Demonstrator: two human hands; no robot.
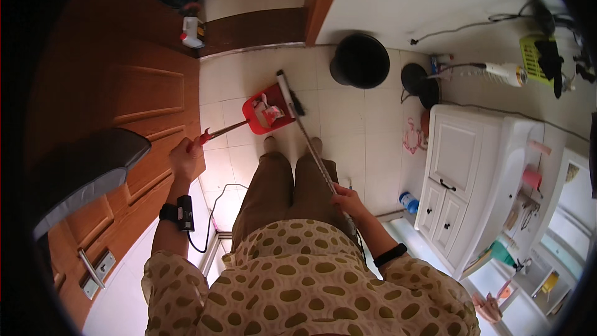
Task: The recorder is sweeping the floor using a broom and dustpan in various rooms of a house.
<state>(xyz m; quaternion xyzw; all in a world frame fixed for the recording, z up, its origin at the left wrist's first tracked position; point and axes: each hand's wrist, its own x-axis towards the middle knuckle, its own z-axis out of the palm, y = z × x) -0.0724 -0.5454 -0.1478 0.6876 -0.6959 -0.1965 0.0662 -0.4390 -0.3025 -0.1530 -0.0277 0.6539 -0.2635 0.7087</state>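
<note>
My left hand (185, 155) grips the red end of the handle of a long-handled red dustpan (258, 123). Inside the pan lie crumpled pink and white scraps of litter (269, 111). My right hand (346, 200) is closed around the patterned shaft of a broom (313, 149). The broom's pale head (285, 93), with dark bristles (297, 104) on its right side, rests at the dustpan's right-hand edge. Both tools are ahead of my feet on the tiled floor (343, 123).
A black bucket (366, 63) stands by the wall, ahead to the right. A white washbasin cabinet (454, 172) is on the right, with a blue container (409, 202) beside it. A wooden door (154, 98) lines the left, with a white bottle (192, 32) near the threshold. A pink hanger-like item (412, 137) lies near the cabinet.
</note>
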